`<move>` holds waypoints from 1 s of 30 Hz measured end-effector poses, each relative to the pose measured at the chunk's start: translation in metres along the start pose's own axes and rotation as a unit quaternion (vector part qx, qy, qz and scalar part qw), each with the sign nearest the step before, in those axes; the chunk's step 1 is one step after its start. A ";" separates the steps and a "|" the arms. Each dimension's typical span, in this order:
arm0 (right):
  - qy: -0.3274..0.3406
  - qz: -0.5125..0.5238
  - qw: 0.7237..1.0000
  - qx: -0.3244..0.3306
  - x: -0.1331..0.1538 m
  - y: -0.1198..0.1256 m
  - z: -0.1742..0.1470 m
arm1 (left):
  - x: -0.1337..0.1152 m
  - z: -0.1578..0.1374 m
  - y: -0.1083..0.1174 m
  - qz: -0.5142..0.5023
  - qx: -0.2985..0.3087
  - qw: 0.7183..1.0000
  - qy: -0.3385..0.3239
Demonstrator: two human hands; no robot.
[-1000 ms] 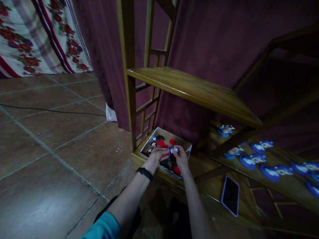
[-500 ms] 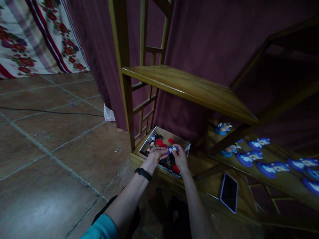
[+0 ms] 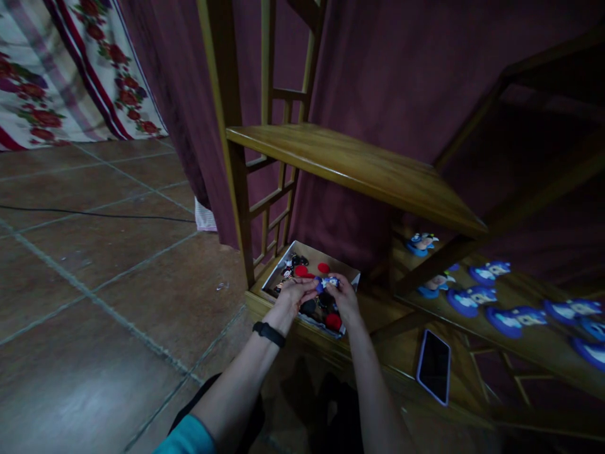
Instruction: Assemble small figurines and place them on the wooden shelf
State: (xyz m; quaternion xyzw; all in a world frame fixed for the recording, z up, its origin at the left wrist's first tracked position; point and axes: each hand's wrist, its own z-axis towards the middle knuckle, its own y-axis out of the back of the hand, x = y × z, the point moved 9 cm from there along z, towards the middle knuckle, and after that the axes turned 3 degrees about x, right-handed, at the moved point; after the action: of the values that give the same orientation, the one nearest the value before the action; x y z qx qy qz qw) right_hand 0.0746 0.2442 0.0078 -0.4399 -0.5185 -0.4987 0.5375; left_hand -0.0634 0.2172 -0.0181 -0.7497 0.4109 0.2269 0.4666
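Observation:
Both my hands hold a small blue-and-white figurine (image 3: 327, 284) above an open cardboard box (image 3: 348, 272). My left hand (image 3: 297, 295), its fingers closed, grips the round blue base end. On the figure's other end my right hand (image 3: 345, 295) is closed in a pinch. Several red round pieces (image 3: 333, 321) and dark small figures (image 3: 297, 260) lie in the box. Part of the box's contents is hidden under my hands.
Several blue-based figurines (image 3: 516, 320) stand on the wooden shelf (image 3: 454, 284) at the right. A phone (image 3: 433, 367) lies on the lower board. Above the box juts a wooden shelf board (image 3: 350, 164), beside a lattice side post (image 3: 236, 189).
The figurine and my right hand have shifted slightly to the right within the view. Both hands keep their hold over the box.

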 end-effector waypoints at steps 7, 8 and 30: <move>0.012 -0.011 1.000 0.015 -0.001 -0.001 0.001 | -0.001 0.000 0.000 0.002 -0.004 1.000 -0.017; 0.018 -0.026 0.999 0.014 0.000 -0.001 0.001 | 0.000 0.001 0.000 0.001 -0.004 1.000 -0.018; 0.090 -0.220 0.971 0.005 0.030 -0.006 -0.010 | -0.006 -0.004 -0.001 0.028 -0.038 0.996 -0.072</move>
State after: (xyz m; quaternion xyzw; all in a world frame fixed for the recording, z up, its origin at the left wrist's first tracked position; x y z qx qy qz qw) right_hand 0.0687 0.2311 0.0370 -0.2656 -0.5548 -0.6396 0.4610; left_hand -0.0658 0.2167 -0.0115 -0.7365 0.3884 0.3091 0.4596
